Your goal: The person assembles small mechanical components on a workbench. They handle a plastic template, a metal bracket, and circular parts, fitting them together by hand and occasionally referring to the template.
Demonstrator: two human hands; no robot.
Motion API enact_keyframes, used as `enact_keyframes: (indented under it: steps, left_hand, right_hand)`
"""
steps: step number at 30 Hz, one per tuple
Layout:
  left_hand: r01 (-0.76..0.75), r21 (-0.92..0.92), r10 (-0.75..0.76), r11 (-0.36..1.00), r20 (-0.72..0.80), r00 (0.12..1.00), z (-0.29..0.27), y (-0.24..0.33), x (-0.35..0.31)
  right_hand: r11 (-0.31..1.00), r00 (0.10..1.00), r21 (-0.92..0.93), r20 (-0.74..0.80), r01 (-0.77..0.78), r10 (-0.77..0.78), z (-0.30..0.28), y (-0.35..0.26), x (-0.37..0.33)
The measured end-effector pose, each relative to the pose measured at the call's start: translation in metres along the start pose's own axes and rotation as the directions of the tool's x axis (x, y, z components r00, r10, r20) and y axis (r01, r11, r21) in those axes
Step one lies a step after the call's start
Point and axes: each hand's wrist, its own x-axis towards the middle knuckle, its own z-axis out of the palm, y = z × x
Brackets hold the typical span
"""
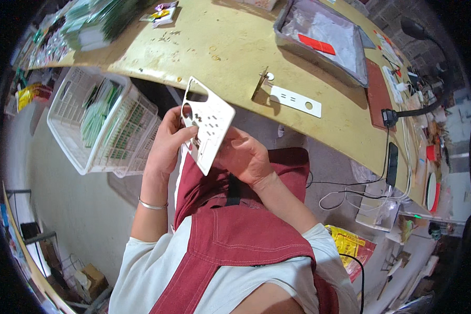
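A thin white panel (pixel 214 118) with large round cut-outs and several small slots is held up over my lap, tilted on edge. My left hand (pixel 171 135) grips its left side, with the thumb on the face near a cut-out. Behind the panel's right edge is my right hand (pixel 244 157); its fingers are partly hidden by the panel, so whether they grip it does not show. Just beyond, on the table's near edge, lies a white strip (pixel 296 101) with slots and a round hole. Beside it a small brown upright piece (pixel 259 85) stands by the edge.
The yellowish table (pixel 209 31) curves across the far side. On it stand a grey tray (pixel 319 57) with a red piece (pixel 317 44), stacked green-white packets (pixel 97 23) and a black lamp arm (pixel 424 111). White plastic baskets (pixel 91 152) stand left of me. Cables (pixel 350 183) hang at right.
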Motion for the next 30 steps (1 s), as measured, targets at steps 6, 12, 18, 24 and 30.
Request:
enact_keyframes:
  steps: [6, 12, 18, 24, 30]
  left_hand:
    - [0.052, 0.076, -0.056, 0.996, 0.048, 0.997, 0.012, -0.005, 0.003]
    - [0.056, 0.093, -0.066, 0.994, 0.108, 0.992, 0.030, 0.002, -0.001]
    - [0.186, -0.074, -0.174, 0.980, 0.143, 0.974, 0.032, 0.002, 0.002]
    - [0.362, -0.285, -0.320, 0.887, 0.185, 0.929, 0.033, -0.008, 0.006]
    - [0.159, -0.164, -0.148, 0.973, 0.077, 0.986, 0.039, -0.006, 0.013]
  right_hand:
    - [0.904, 0.927, -0.390, -0.244, 0.176, -0.285, -0.011, 0.015, 0.007]
    - [0.790, 0.871, -0.550, -0.209, 0.271, -0.444, -0.011, 0.012, 0.001]
    - [0.750, 0.872, -0.594, -0.158, 0.292, -0.464, -0.025, 0.002, -0.009]
    - [0.398, 0.882, -0.886, 0.024, 0.237, -0.471, -0.026, -0.007, -0.005]
    - [0.998, 0.993, 0.059, -0.111, -0.032, 0.039, -0.025, -0.006, -0.002]
